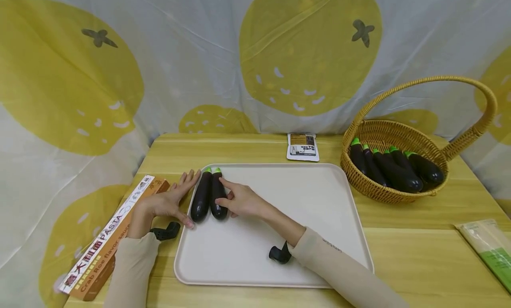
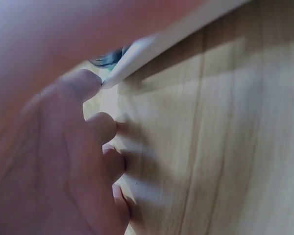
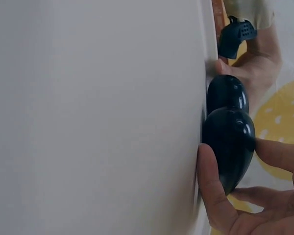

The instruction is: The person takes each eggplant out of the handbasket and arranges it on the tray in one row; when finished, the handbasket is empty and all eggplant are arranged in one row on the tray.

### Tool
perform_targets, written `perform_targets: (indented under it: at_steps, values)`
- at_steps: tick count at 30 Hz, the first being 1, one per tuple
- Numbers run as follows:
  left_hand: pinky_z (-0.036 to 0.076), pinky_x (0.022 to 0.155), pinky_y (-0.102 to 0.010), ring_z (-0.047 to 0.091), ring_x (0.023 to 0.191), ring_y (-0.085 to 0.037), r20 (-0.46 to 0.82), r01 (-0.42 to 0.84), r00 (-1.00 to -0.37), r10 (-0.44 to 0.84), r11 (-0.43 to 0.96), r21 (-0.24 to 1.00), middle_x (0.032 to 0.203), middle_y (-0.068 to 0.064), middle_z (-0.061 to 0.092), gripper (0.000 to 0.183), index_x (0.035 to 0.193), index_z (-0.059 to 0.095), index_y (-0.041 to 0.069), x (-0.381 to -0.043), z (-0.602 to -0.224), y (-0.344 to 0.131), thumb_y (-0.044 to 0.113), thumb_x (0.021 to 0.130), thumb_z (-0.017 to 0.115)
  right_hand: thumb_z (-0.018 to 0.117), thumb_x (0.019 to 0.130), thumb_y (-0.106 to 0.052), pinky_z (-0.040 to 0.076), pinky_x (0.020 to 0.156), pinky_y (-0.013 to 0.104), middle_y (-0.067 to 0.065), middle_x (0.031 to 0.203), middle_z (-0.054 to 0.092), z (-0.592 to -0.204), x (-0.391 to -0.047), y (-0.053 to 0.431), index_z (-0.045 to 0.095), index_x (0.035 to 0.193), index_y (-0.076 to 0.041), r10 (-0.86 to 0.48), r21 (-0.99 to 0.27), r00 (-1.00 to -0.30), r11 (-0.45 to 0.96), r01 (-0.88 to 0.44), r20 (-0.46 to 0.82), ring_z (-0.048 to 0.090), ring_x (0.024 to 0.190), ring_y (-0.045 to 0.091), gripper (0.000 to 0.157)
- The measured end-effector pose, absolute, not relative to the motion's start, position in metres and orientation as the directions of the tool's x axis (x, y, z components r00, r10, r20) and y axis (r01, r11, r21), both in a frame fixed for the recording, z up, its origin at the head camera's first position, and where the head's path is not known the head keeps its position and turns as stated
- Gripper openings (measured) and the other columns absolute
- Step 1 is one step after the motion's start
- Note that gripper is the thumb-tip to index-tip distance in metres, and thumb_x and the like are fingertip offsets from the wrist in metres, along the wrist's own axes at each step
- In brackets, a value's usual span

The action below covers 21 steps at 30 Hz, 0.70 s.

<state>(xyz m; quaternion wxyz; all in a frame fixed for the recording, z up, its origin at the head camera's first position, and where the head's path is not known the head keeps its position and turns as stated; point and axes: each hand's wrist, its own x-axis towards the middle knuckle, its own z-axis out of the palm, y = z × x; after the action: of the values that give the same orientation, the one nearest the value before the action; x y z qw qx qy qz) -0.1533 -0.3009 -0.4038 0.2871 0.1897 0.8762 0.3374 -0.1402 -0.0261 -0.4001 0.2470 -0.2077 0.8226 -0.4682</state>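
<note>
Two dark purple eggplants with green tips lie side by side along the left of a white tray. My right hand (image 1: pixel 244 201) pinches the right eggplant (image 1: pixel 218 197) from its right side. Seen from the right wrist, thumb and fingers sit on opposite sides of that eggplant (image 3: pixel 229 142), the other just behind it. Left of the pair, my left hand (image 1: pixel 169 201) spreads its fingers at the rim of the tray (image 1: pixel 287 241). Its thumb tip is close to the rounded end of the left eggplant (image 1: pixel 201 197); its other fingers reach toward the green tip.
At the back right stands a handled wicker basket (image 1: pixel 373 188) with several eggplants inside. A long pasta box (image 1: pixel 112 237) lies left of the tray. Behind the tray is a small white packet (image 1: pixel 303 147); a green-and-clear package (image 1: pixel 489 250) lies at the right edge.
</note>
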Motion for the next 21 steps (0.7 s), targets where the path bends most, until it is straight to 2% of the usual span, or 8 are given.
perform_targets:
  at_steps: [12, 21]
  values:
    - [-0.018, 0.113, -0.08, -0.034, 0.152, -0.046, -0.39, 0.116, -0.76, 0.52, 0.698, 0.706, 0.168, -0.022, -0.029, 0.151, 0.167, -0.01, 0.017, -0.153, -0.402, -0.3, 0.028, 0.063, 0.099, 0.064, 0.103, -0.03, 0.058, 0.064, 0.027, 0.006, 0.09, 0.068, -0.4, -0.143, -0.023, 0.027, 0.165, -0.016, -0.589, -0.888, -0.772, 0.455, -0.07, -0.241, 0.073, 0.066, 0.026, 0.074]
    - [-0.018, 0.114, -0.079, -0.033, 0.152, -0.047, -0.38, 0.127, -0.764, 0.521, 0.699, 0.704, 0.168, -0.023, -0.028, 0.151, 0.167, -0.009, 0.015, -0.152, -0.402, -0.301, 0.03, 0.063, 0.099, 0.064, 0.103, -0.032, 0.056, 0.063, 0.026, 0.01, 0.09, 0.068, -0.395, -0.15, -0.014, 0.027, 0.166, -0.016, -0.618, -0.879, -0.747, 0.466, -0.095, -0.247, 0.067, 0.064, 0.02, 0.075]
